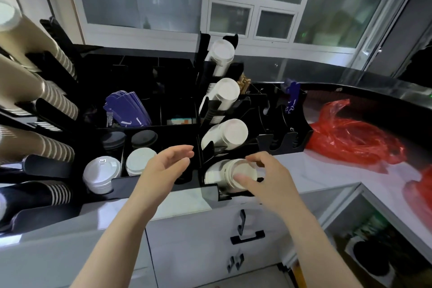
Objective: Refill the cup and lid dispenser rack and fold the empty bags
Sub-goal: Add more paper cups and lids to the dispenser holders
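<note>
A black dispenser rack (177, 128) stands on the counter. Its middle column holds several slanted stacks of white cups, and the lowest stack (230, 175) is at the front. My right hand (266, 177) grips that lowest stack's end with thumb and fingers curled round it. Just left of it my left hand (168, 166) hovers with fingers relaxed, holding nothing. White lids (101, 174) and dark lids (143, 139) fill the compartments to the left. A crumpled red plastic bag (353, 138) lies on the counter at the right.
Striped brown cup stacks (44, 100) jut from the rack's left side, with a black striped stack (35, 194) below. Purple sleeves (127, 109) sit in a back compartment. White drawers with black handles (247, 236) are under the counter. A second red bag (420, 189) shows at the right edge.
</note>
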Available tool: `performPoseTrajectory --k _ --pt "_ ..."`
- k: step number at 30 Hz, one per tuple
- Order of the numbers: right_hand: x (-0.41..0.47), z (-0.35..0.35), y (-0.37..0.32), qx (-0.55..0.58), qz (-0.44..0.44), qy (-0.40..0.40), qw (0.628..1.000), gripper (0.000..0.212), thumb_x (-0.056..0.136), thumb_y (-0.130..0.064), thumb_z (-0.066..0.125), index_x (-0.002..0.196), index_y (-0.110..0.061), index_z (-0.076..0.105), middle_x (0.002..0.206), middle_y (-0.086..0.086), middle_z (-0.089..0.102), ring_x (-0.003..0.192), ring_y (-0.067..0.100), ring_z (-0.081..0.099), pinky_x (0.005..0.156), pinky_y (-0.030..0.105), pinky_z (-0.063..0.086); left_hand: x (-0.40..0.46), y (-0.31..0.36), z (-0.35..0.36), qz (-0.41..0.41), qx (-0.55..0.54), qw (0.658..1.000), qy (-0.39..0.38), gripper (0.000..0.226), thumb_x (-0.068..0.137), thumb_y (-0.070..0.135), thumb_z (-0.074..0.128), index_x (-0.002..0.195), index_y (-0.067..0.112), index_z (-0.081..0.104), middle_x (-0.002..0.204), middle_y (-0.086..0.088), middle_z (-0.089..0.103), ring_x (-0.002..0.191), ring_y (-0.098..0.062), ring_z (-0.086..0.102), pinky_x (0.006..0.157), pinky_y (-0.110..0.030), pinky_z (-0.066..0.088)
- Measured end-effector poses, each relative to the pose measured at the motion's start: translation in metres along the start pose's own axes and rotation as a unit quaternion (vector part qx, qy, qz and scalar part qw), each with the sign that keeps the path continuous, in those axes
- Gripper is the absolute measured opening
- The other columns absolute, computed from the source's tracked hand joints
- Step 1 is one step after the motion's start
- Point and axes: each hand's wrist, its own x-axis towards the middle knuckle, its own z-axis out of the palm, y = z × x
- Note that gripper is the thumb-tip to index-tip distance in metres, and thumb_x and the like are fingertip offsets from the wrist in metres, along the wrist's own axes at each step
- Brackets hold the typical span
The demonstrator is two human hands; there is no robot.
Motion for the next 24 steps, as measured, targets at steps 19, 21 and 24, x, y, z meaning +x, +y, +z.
performPoseTrajectory --k 19,21,24 --pt "0.09 -0.022 -0.001 -0.013 -0.083 0.064 0.994 0.03 0.085 -0.024 0.069 0.114 -0.031 0.061 0.105 -0.024 0.054 0.095 -0.007 0.049 0.08 0.005 0.033 0.046 0.027 0.007 0.052 0.026 0.998 0.006 0.03 0.095 0.009 0.054 0.114 0.03 0.063 0.111 0.011 0.07 0.108 -0.002 0.061 0.094 -0.026 0.046" --pt "0.097 -0.02 -0.002 -0.021 -0.087 0.037 0.995 0.035 0.087 -0.027 0.067 0.121 -0.03 0.059 0.108 -0.024 0.052 0.101 -0.006 0.045 0.08 0.003 0.031 0.052 0.029 0.009 0.056 0.034 0.998 -0.005 0.03 0.095 0.009 0.054 0.116 0.03 0.062 0.112 0.011 0.069 0.11 -0.003 0.061 0.095 -0.027 0.045" --pt "0.105 -0.019 -0.003 -0.023 -0.093 0.023 0.995 0.037 0.087 -0.031 0.066 0.123 -0.032 0.057 0.111 -0.025 0.052 0.104 -0.008 0.044 0.08 0.002 0.032 0.061 0.035 0.01 0.071 0.045 0.996 -0.013 0.032 0.095 0.009 0.054 0.118 0.03 0.06 0.112 0.013 0.07 0.109 -0.001 0.061 0.094 -0.026 0.046"
